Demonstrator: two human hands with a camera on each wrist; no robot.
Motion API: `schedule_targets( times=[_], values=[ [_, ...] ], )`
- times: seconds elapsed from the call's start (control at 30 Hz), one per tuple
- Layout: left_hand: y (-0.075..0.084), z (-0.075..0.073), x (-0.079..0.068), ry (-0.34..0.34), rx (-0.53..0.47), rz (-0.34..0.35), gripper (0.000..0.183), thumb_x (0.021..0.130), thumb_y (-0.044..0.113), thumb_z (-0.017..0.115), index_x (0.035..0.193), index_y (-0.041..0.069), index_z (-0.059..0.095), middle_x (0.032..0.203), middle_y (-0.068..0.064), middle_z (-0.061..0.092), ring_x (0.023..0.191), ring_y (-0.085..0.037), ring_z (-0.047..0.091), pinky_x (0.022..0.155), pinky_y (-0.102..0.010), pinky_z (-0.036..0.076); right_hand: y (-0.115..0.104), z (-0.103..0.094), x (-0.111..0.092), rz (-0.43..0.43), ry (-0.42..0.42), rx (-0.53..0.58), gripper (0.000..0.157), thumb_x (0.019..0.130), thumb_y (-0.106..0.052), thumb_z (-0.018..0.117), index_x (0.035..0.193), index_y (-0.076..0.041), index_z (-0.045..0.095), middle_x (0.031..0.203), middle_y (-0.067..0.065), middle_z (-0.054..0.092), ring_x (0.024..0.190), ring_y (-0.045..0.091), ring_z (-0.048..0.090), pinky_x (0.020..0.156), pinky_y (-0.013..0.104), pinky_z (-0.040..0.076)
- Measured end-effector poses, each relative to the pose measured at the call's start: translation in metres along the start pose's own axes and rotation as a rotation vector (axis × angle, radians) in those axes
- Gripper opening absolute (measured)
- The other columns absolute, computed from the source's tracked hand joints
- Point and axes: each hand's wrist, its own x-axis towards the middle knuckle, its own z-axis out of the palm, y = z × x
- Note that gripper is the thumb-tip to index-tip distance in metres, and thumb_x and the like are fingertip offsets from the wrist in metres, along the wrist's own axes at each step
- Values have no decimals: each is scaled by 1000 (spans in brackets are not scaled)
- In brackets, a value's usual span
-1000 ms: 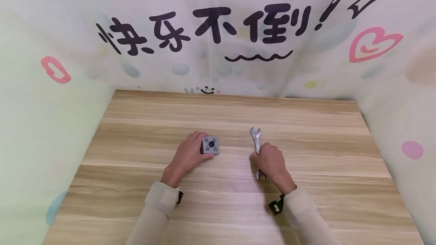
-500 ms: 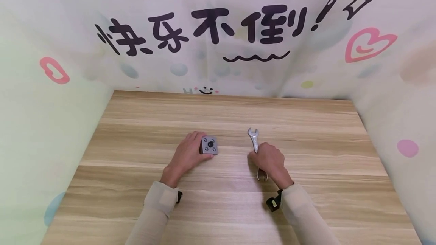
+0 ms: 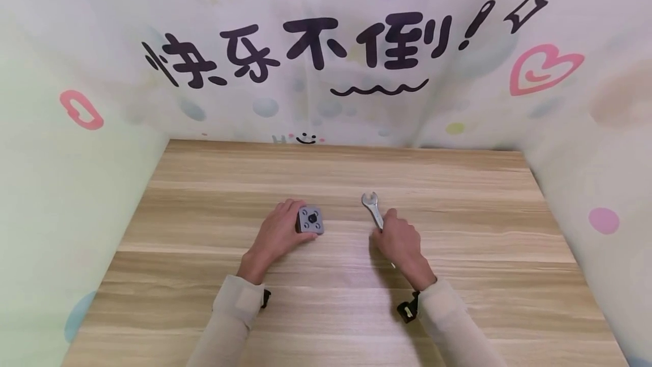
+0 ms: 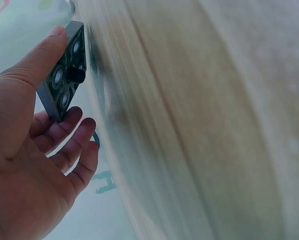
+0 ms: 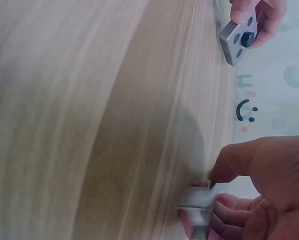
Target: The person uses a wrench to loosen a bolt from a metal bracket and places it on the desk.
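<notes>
- Gray square block [image 3: 312,227]: near the middle of the desk [image 3: 326,310], its near and far edges held between the left hand's [image 3: 279,231] thumb and fingers.
- Black bolt [image 3: 313,218]: in the block's centre, among four holes.
- Open-end wrench [image 3: 373,209]: right of the block, slanted, gripped in the right hand [image 3: 400,242].
- Printed backdrop [image 3: 326,109]: behind the desk.

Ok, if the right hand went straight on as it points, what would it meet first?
Past the wrench it holds, the right hand would probably meet the printed backdrop first, beyond bare tabletop, though the hand's height is hard to judge.
</notes>
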Motion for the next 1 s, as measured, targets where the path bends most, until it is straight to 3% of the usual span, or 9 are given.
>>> schedule_targets(
  times=[0.2, 0.57, 0.8, 1.0],
  values=[
    [1, 1, -1, 1, -45, -18, 70, 80, 41, 81, 135, 8, 52, 125, -9, 58, 105, -23, 53, 91, -42, 47, 10, 3, -3, -106, 121, 63, 21, 91, -7, 53, 110, 3, 54, 74, 13, 54, 58, 25, 50, 46, 37, 39],
    [6, 4, -5, 61, -180, -65, 74, 79, 39, 82, 138, 7, 50, 130, -11, 59, 106, -25, 56, 90, -44, 48, 19, -11, -11, -322, 306, 101, 40, 98, -17, 62, 135, -3, 59, 77, 11, 63, 53, 17, 44, 45, 31, 36],
    [15, 4, -2, 106, -307, -46, 73, 78, 31, 85, 135, 5, 47, 118, -11, 62, 98, -23, 59, 84, -40, 51, 16, -25, -16, -405, 287, 138, 37, 97, -23, 65, 132, -12, 65, 60, -3, 44, 48, 7, 32, 43, 24, 28],
    [19, 3, 0, 112, -421, -24, 71, 77, 21, 85, 133, 3, 45, 110, -14, 63, 89, -21, 61, 74, -33, 54, 8, -33, -26, -562, 241, 141, 35, 95, -23, 68, 129, -16, 68, 69, -9, 55, 51, 1, 32, 46, 20, 29]
  ],
)
